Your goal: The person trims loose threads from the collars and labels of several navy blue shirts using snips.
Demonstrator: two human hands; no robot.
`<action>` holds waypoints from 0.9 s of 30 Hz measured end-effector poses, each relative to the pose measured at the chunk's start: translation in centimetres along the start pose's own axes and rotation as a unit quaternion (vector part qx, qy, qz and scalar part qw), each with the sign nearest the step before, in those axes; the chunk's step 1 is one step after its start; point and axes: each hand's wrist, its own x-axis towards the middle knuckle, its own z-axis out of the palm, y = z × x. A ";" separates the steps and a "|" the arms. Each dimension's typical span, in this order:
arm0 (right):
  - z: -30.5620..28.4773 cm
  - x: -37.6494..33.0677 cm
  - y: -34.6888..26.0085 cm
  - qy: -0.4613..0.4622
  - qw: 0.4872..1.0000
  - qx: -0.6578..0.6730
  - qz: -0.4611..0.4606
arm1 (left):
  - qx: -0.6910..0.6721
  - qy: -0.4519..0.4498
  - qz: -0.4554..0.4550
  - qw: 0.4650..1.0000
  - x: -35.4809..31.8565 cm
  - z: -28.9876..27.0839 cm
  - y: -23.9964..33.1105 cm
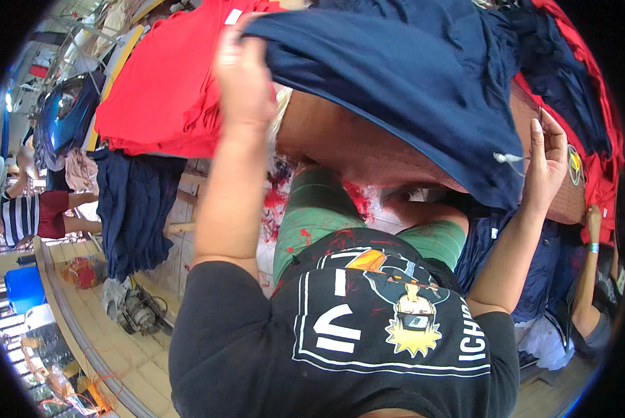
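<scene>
Left hand (242,76) clenched on the edge of a navy shirt (410,83), lifted above the brown table (354,146). Right hand (546,157) open, fingers straight, just beside the shirt's hanging lower edge, near a white tag (509,159); no grip visible there. Shirt only half raised, draped over the table, not yet spread flat or folded. Red stack (166,83) lying to the left, more navy cloth (134,209) hanging below it. Most of the handling probably left to do.
</scene>
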 end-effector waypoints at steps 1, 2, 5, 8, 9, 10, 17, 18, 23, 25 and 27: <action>-0.2 0.1 0.1 0.015 1.000 0.014 -0.009 | -0.016 0.080 -0.025 0.996 1.8 -1.2 1.2; -0.5 0.3 0.0 0.030 0.999 0.023 -0.018 | -0.032 0.159 -0.054 0.985 4.4 -3.0 2.2; 0.0 0.6 -0.3 0.035 0.999 0.009 -0.033 | -0.046 0.229 0.027 0.972 11.5 -11.1 3.3; 0.9 0.7 0.5 0.007 1.000 -0.016 0.019 | 0.105 0.243 0.097 0.960 8.1 -8.6 5.3; 1.0 0.7 0.7 -0.008 0.999 -0.042 0.032 | 0.164 0.218 0.138 0.952 7.3 -7.4 4.0; 1.3 0.8 1.1 -0.027 0.997 -0.062 0.046 | 0.190 0.155 0.142 0.959 6.1 -6.1 2.9; 6.9 6.8 7.9 -0.116 0.967 -0.225 -0.022 | 0.487 -0.242 0.194 0.816 -4.6 -1.3 -7.9; 7.9 8.2 9.4 -0.112 0.965 -0.235 -0.034 | 0.501 -0.245 0.170 0.812 -5.3 -1.4 -8.5; 12.7 14.5 14.7 -0.094 0.952 -0.290 -0.035 | 0.425 -0.198 0.154 0.870 -5.3 -3.8 -8.6; 12.6 16.2 17.9 -0.121 0.960 -0.254 0.007 | 0.310 -0.126 0.116 0.935 -3.7 -4.3 -6.4; 12.0 17.3 19.6 -0.131 0.959 -0.211 0.138 | 0.233 -0.049 0.111 0.965 -1.8 -4.7 -4.1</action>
